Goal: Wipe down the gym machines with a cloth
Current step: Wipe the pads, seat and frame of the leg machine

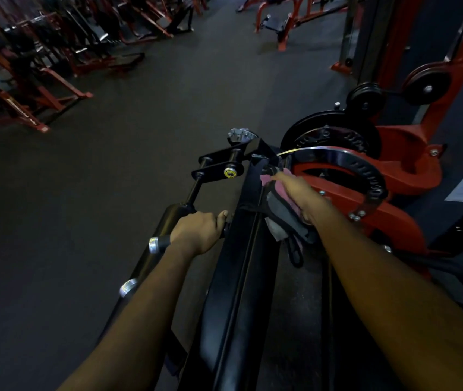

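- The right hand [300, 196] grasps a bunched cloth [278, 208] and presses it against the right side of a black beam [238, 277]. The fingers point away from the camera and their tips are blurred.
- The cloth is pink at its far end, grey under the palm and pale at its near corner. It lies between the beam and a chrome arc [365, 170], and a black loop [295, 255] hangs below it.
- The left hand [199, 232] is clenched round a black handle [165, 241] that sticks out to the left of the beam. The thumb lies over the top, toward the beam.
- The handle ends in a chrome cap [154, 245]; a second cap [128, 287] shows nearer, beside the left forearm.
- Just beyond the left hand a black roller pad [168, 218] sits on a rod that runs up to a black bracket [219, 167] at the beam's far end.
- The chrome arc, drilled with a row of holes, curves over a red frame [394, 221] to the right of the beam.
- A large black plate [331, 136] stands behind the arc, and two smaller discs [365, 97] are mounted higher up on the red frame.
- The floor [111, 165] is dark, and more red machines [27, 80] stand well apart at the far left and top.
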